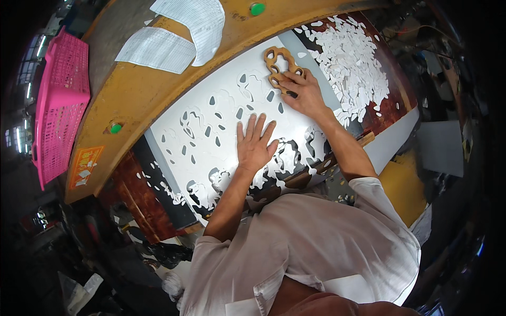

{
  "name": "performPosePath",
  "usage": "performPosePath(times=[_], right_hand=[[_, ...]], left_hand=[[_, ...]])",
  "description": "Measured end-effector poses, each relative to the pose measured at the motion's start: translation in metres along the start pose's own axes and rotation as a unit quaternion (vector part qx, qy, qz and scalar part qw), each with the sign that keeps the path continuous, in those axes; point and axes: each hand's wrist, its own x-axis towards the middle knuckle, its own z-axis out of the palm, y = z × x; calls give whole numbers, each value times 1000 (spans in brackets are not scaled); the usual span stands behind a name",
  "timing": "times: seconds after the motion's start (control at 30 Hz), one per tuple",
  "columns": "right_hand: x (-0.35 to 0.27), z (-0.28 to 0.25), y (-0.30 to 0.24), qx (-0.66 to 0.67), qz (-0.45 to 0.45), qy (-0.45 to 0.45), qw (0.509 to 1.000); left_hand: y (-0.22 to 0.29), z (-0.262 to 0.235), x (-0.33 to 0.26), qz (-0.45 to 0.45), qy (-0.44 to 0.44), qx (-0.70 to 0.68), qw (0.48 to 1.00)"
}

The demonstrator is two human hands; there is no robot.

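So I'm watching this person at a wide bench (138, 196), and the right hand (304, 96) has its thumb and fingers wrapped round the near end of a brown looped die (275, 79), which sits at the far right corner of a white sheet (229, 142), up toward the bench's far edge, though I can't tell if it's flat down or a touch raised. Left hand (255, 150) is holding nothing, just palm down on the middle of the sheet, fingers a bit spread. The sheet's full of dark little holes and curvy cut lines, and it's properly ragged along the bench's near edge. There's a big heap of white offcuts (353, 66) at the bench's right end, plus a small scatter of white bits (166, 188) near the left end. A yellow-brown beam (105, 108) runs along the far edge with printed papers (155, 50) on it and two green buttons (258, 9), and a pink plastic basket (60, 108) is past its left end
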Motion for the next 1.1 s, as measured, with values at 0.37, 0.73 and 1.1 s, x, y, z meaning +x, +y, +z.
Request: performPosePath(times=[0.37, 0.73, 1.1], right_hand=[[-5, 0, 8, -31, -42, -22, 998], [-71, -48, -17, 51, 289, -25, 956], [-89, -26, -19, 28, 239, 81, 967]], left_hand=[[1, 1, 2, 6, 12, 21, 1000], [2, 2, 4, 22, -27, 70, 997], [0, 1, 3, 34, -26, 67, 997]])
